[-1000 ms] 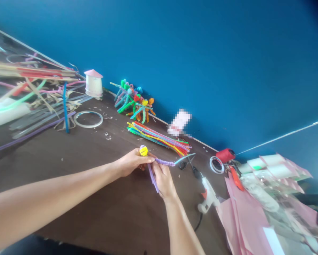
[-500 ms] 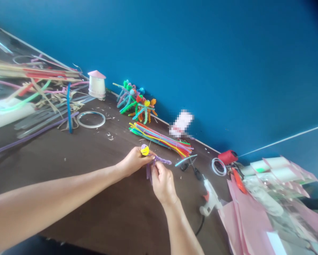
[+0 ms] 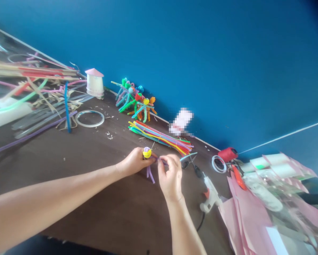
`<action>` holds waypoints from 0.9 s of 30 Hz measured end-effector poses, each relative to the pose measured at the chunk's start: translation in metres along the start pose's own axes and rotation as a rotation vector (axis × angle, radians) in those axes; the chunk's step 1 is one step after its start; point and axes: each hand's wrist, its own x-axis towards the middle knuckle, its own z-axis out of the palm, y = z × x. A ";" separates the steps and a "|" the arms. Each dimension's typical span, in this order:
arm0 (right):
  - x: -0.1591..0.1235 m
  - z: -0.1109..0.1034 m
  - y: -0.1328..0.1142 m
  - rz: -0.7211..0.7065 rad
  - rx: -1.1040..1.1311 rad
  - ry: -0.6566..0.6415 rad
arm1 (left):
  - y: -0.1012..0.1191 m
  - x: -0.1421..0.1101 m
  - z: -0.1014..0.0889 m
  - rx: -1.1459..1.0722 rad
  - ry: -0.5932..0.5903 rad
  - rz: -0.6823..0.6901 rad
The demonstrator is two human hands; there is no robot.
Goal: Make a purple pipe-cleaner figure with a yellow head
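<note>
Above the dark brown table (image 3: 95, 184), my left hand (image 3: 132, 163) pinches a small pipe-cleaner figure with a yellow pompom head (image 3: 147, 153). Its purple pipe cleaner (image 3: 150, 173) hangs down between my hands. My right hand (image 3: 171, 175) is closed on the other end of the purple pipe cleaner, fingers curled at the figure's right side. Both hands meet just in front of a bundle of coloured pipe cleaners (image 3: 161, 137).
Finished pipe-cleaner figures (image 3: 134, 101) stand by the blue wall beside a pink-roofed paper cup (image 3: 94, 83). A tape ring (image 3: 89, 118), scissors (image 3: 192, 164), a glue gun (image 3: 210, 194), a red thread spool (image 3: 227, 154) and pink paper sheets (image 3: 249, 219) lie around. Straws and strips pile at left.
My right hand has risen from under the figure to its right side, and the long purple stem that stuck out rightward is now gathered in against the figure.
</note>
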 end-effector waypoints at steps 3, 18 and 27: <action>0.001 0.000 0.001 0.017 0.043 -0.035 | -0.001 0.000 -0.001 0.054 -0.017 0.028; 0.004 0.000 0.009 0.496 0.544 -0.338 | 0.000 0.004 -0.016 -0.065 -0.305 0.093; 0.002 -0.005 0.002 0.191 0.358 -0.194 | 0.004 0.002 -0.008 -0.232 -0.214 -0.167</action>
